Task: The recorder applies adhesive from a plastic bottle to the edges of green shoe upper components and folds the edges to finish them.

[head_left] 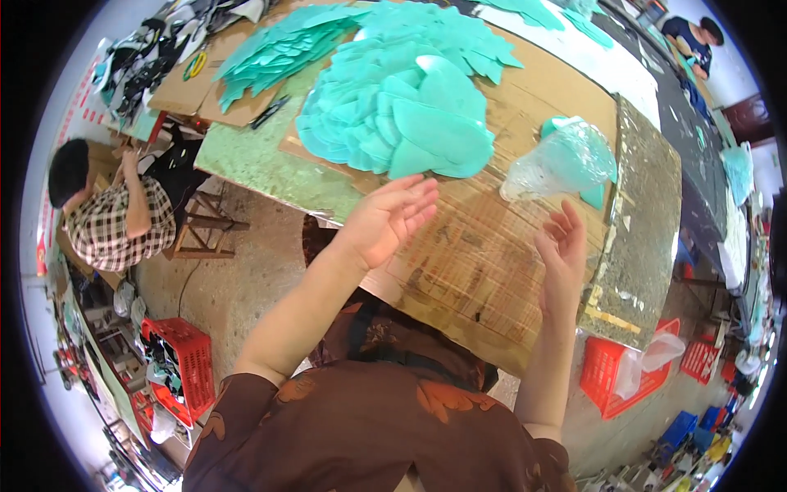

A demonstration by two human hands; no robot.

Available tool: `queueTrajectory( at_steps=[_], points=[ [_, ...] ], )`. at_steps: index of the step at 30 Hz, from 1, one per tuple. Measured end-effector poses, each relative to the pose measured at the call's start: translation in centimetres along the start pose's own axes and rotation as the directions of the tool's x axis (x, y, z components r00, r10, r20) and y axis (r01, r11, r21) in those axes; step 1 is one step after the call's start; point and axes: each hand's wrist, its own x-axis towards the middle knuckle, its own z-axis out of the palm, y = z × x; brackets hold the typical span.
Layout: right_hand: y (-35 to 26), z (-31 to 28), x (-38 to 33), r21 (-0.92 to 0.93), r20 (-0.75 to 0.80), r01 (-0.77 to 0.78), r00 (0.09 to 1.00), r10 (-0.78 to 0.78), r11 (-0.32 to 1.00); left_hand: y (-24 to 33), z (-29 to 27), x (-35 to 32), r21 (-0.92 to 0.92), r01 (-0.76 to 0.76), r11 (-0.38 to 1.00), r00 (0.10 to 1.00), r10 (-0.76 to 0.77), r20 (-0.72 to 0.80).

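Observation:
My left hand is held open, palm up, just in front of a big heap of flat teal cut-out pieces. Its fingertips come close to the heap's near edge; nothing lies in the palm. To the right, my right hand hovers over the cardboard with its fingers loosely curled and apart, holding nothing. Just beyond it sits a crumpled clear plastic bag, with teal pieces showing in and around it. Brown cardboard sheeting covers the table beneath both hands.
Another stack of teal pieces lies at the back left, near a black-handled tool. Red plastic baskets stand on the floor at both sides. A person in a checked shirt sits at left; another person is far right.

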Motion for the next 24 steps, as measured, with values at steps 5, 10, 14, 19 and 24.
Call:
queueTrajectory(
  at_steps=[5,10,14,19,24],
  points=[
    [-0.5,-0.2,2.7,-0.031,-0.006,-0.028,1.0,0.028,0.999,1.3,0.5,1.1,0.026,0.002,1.0,1.0,-0.002,-0.015],
    [-1.2,0.2,6.4,-0.141,0.233,0.249,0.949,-0.213,0.958,0.4,0.4,0.3,0.082,0.062,0.995,0.996,-0.056,-0.072],
    [-1.4,0.1,7.4,-0.103,0.344,0.059,0.939,-0.02,0.993,-0.3,1.1,-0.9,0.129,0.116,0.985,0.992,-0.108,-0.068],
    [0.7,-0.7,6.3,0.214,0.105,0.019,0.993,-0.043,0.977,-0.1,1.5,-1.8,0.268,0.089,0.959,0.992,-0.061,-0.109],
    [1.7,-1.0,5.0,0.475,-0.171,0.116,0.985,-0.038,0.872,0.0,1.3,-1.7,0.367,0.024,0.93,0.996,0.012,-0.094]
  ],
)
